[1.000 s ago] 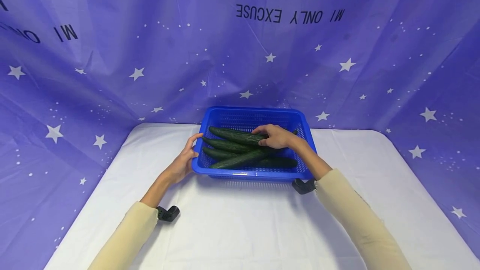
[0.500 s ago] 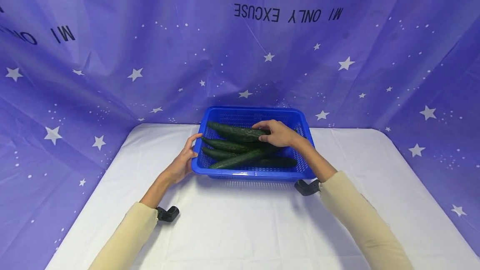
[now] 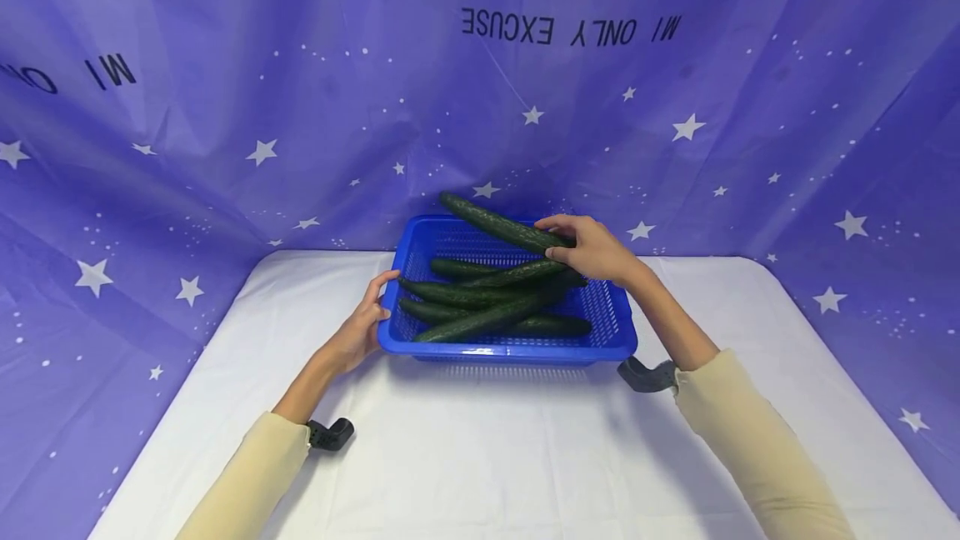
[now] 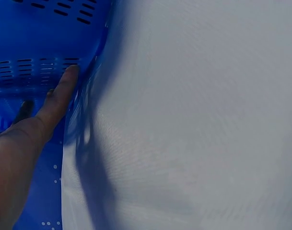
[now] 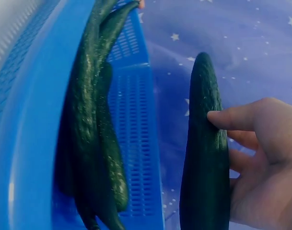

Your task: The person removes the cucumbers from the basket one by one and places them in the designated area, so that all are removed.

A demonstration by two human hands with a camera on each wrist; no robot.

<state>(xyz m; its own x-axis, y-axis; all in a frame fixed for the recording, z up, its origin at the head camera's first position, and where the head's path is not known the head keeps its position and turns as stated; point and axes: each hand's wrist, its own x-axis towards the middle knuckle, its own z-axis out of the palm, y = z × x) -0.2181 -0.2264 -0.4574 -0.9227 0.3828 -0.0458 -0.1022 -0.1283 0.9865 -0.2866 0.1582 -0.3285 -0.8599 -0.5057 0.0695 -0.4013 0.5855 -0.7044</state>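
Note:
My right hand (image 3: 596, 250) pinches one end of a long dark green cucumber (image 3: 491, 219), thumb on one side and fingers on the other. This cucumber slants above the back rim of a blue plastic basket (image 3: 510, 350), its far end pointing up and left. In the right wrist view the held cucumber (image 5: 203, 143) hangs apart from the basket. Several other cucumbers (image 3: 480, 322) lie crossed inside the basket. My left hand (image 3: 352, 336) rests against the basket's left side, fingers extended to its rim; in the left wrist view, a straight finger (image 4: 62, 93) touches the perforated wall.
A white cloth (image 3: 480, 448) covers the table under the basket. Behind it hangs a purple curtain (image 3: 360, 90) with stars and lettering, close to the basket's back rim. A black wrist mount (image 3: 647, 375) sits below the right wrist, near the basket's front right corner.
My right hand has lifted the back cucumber out of the basket, up and to the right, uncovering others below it. My left hand has stayed at the basket's left side.

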